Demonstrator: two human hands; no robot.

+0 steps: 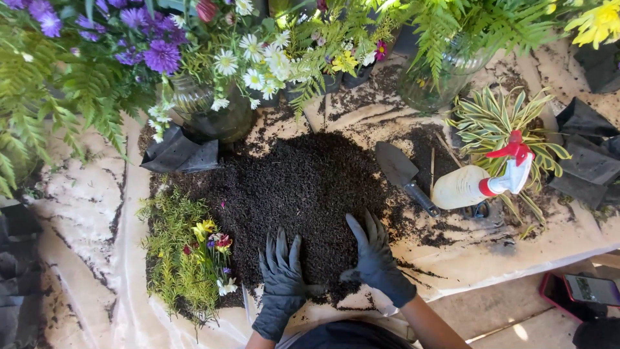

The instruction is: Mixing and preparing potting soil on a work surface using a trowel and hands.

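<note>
The work surface is a bench (84,194) covered with a pale plastic sheet (491,249), creased and dirty with dark crumbs. At 5 o'clock the sheet ends and a light wooden surface (510,317) shows, with a bright spot of sunlight on it. Strong daylight falls from 12 o'clock, and the left edge at 9 o'clock lies in shadow.

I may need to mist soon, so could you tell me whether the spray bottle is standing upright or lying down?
Lying down: the spray bottle rests on its side beside the trowel, red nozzle pointing right.
</note>
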